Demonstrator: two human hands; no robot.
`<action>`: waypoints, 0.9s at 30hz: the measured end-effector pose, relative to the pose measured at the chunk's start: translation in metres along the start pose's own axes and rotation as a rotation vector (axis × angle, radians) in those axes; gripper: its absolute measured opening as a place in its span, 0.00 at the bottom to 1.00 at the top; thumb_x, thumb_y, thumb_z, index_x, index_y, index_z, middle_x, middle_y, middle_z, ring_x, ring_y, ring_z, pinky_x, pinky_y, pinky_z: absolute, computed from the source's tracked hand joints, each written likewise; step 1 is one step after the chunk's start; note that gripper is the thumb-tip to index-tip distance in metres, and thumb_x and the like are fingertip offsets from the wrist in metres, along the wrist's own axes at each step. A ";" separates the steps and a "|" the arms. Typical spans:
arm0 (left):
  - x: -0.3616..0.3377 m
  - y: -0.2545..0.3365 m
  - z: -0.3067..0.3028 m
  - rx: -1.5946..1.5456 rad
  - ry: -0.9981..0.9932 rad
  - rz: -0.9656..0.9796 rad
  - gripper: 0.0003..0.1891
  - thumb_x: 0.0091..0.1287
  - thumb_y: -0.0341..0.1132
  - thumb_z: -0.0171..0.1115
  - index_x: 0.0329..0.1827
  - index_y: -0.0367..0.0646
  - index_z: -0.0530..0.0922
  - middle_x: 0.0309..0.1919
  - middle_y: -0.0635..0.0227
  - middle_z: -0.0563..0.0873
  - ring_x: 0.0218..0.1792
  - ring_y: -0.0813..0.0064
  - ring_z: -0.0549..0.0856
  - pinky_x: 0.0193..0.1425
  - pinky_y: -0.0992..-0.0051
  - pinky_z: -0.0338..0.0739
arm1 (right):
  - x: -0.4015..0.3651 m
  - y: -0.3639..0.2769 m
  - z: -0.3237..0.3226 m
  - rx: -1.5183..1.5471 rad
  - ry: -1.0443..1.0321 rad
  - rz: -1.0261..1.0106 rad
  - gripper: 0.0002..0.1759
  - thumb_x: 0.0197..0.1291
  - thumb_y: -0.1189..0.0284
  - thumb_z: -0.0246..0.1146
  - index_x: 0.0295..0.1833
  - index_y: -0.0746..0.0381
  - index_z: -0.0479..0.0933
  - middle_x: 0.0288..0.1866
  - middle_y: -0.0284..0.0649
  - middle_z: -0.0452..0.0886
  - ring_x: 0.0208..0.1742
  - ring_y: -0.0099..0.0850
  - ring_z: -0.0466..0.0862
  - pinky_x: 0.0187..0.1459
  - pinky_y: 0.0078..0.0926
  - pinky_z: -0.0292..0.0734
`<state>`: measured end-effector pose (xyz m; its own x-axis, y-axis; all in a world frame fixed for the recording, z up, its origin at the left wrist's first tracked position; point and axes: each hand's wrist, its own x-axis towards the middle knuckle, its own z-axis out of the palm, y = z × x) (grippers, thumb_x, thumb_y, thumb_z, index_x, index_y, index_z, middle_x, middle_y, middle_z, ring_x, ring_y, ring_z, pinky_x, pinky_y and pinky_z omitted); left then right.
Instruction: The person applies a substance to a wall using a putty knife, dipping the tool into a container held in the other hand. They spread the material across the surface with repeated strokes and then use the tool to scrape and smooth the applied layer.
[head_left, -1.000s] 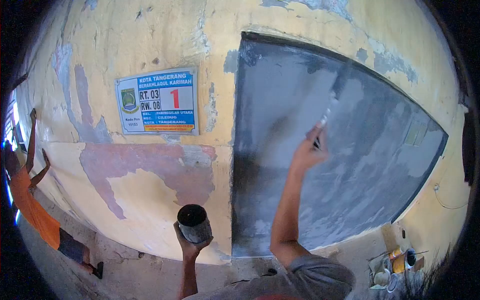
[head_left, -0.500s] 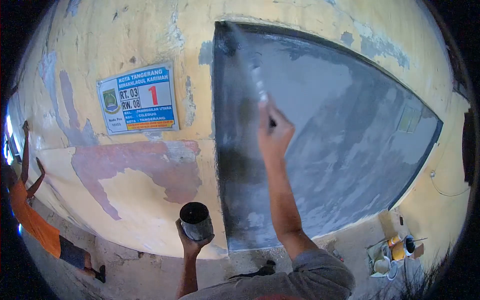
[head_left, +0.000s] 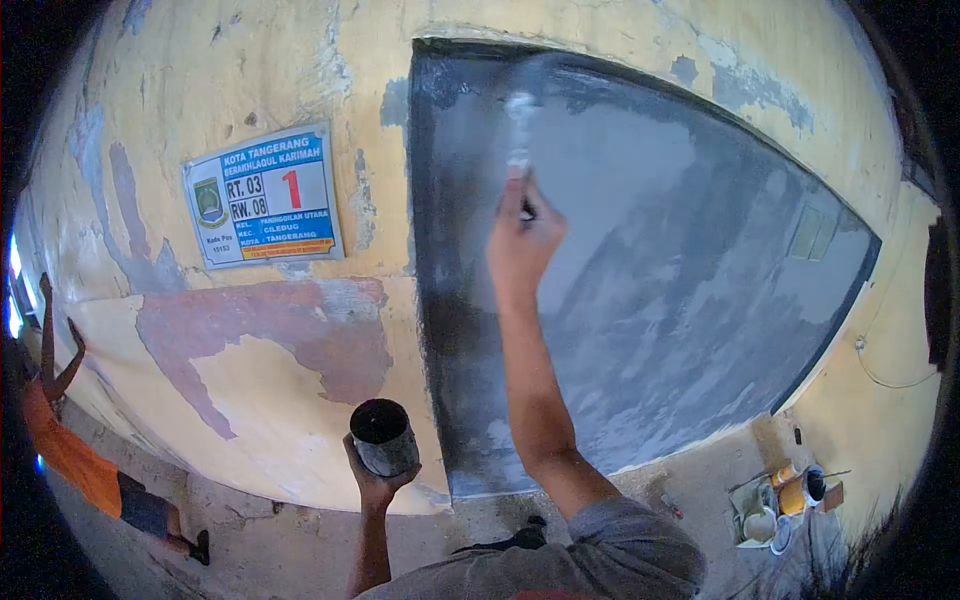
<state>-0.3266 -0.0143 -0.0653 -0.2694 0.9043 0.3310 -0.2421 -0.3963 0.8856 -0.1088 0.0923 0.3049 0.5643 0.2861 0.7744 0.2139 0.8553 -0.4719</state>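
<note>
A round can (head_left: pixel 388 455), dark inside and smeared grey on its side, sits in my left hand (head_left: pixel 374 488), whose fingers wrap round its lower part. My right hand (head_left: pixel 524 238) is raised in front of the dark grey panel (head_left: pixel 640 270) on the wall, closed on a paintbrush (head_left: pixel 518 145). The pale handle points upward, and motion blurs the brush's far end near the panel's upper edge. Darker strokes run along the panel's left and top borders; the middle is a lighter, patchy grey.
Left of the panel, a blue and white sign (head_left: pixel 263 200) hangs on the peeling yellow wall (head_left: pixel 270 60). A person in an orange top (head_left: pixel 75 450) leans with both hands on the wall at far left. Paint containers (head_left: pixel 793 497) stand on the floor at lower right.
My right hand has shifted left, and the brush has swung from leaning left to nearly upright, its tip moving right along the top edge. My left hand still holds the can.
</note>
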 end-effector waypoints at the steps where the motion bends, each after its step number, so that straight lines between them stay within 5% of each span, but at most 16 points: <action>1: -0.002 -0.001 -0.001 0.003 -0.003 -0.003 0.55 0.29 0.34 0.85 0.63 0.47 0.57 0.54 0.62 0.73 0.55 0.65 0.74 0.59 0.64 0.73 | -0.009 -0.006 0.002 0.023 -0.035 0.021 0.17 0.68 0.65 0.60 0.48 0.70 0.83 0.18 0.26 0.67 0.20 0.13 0.62 0.21 0.17 0.55; 5: 0.000 -0.004 0.006 0.016 -0.017 0.003 0.54 0.29 0.34 0.84 0.62 0.47 0.58 0.54 0.63 0.73 0.54 0.65 0.75 0.59 0.63 0.73 | -0.016 -0.018 -0.031 -0.094 -0.194 -0.048 0.18 0.67 0.66 0.61 0.53 0.70 0.80 0.17 0.28 0.68 0.21 0.12 0.62 0.21 0.17 0.56; 7: -0.007 0.002 0.014 0.025 -0.034 -0.007 0.54 0.29 0.33 0.84 0.62 0.47 0.58 0.53 0.63 0.73 0.54 0.65 0.75 0.59 0.63 0.74 | -0.005 -0.028 -0.049 -0.260 -0.396 -0.095 0.18 0.65 0.65 0.61 0.50 0.69 0.81 0.35 0.51 0.86 0.34 0.29 0.87 0.37 0.21 0.76; 10: -0.010 0.014 0.029 0.064 -0.039 0.037 0.53 0.29 0.34 0.84 0.62 0.47 0.58 0.53 0.63 0.73 0.54 0.64 0.75 0.58 0.62 0.74 | 0.036 -0.005 -0.063 -0.304 -0.283 -0.337 0.17 0.64 0.65 0.62 0.50 0.67 0.82 0.35 0.50 0.86 0.31 0.32 0.87 0.35 0.22 0.76; 13: -0.007 0.002 0.031 0.005 -0.073 -0.037 0.53 0.29 0.33 0.84 0.62 0.47 0.58 0.54 0.62 0.73 0.54 0.64 0.75 0.58 0.62 0.74 | 0.080 -0.010 -0.094 -0.467 -0.186 -0.117 0.16 0.64 0.64 0.62 0.50 0.65 0.82 0.37 0.52 0.85 0.33 0.32 0.88 0.34 0.24 0.77; 18: 0.004 0.000 0.035 0.026 -0.117 -0.018 0.54 0.29 0.32 0.83 0.63 0.47 0.57 0.54 0.61 0.74 0.54 0.64 0.76 0.59 0.62 0.73 | 0.118 0.016 -0.144 -0.544 -0.002 -0.438 0.15 0.65 0.64 0.61 0.52 0.61 0.83 0.33 0.52 0.84 0.29 0.31 0.86 0.32 0.26 0.76; 22: -0.002 0.022 0.053 0.008 -0.102 -0.032 0.53 0.31 0.32 0.83 0.63 0.47 0.57 0.54 0.61 0.73 0.54 0.64 0.76 0.59 0.63 0.74 | 0.134 0.025 -0.175 -0.650 0.062 -0.431 0.16 0.65 0.64 0.61 0.52 0.61 0.82 0.32 0.51 0.85 0.28 0.31 0.85 0.31 0.27 0.76; 25: -0.005 0.010 0.042 0.161 -0.117 0.132 0.52 0.32 0.32 0.83 0.63 0.47 0.58 0.54 0.60 0.73 0.53 0.63 0.77 0.58 0.63 0.75 | 0.141 0.038 -0.193 -0.728 0.058 -0.265 0.16 0.65 0.64 0.61 0.53 0.61 0.82 0.34 0.49 0.86 0.30 0.32 0.86 0.32 0.27 0.77; 27: 0.004 -0.006 0.039 -0.111 -0.108 -0.177 0.54 0.32 0.31 0.83 0.64 0.47 0.56 0.55 0.60 0.73 0.54 0.63 0.76 0.58 0.64 0.75 | 0.152 0.058 -0.204 -0.701 0.115 -0.285 0.16 0.66 0.64 0.61 0.54 0.60 0.82 0.35 0.51 0.85 0.29 0.31 0.85 0.31 0.27 0.76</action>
<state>-0.2900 -0.0026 -0.0564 -0.1138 0.9706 0.2123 -0.3794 -0.2399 0.8936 0.1516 0.0971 0.3095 0.4829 0.0158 0.8755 0.7978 0.4042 -0.4473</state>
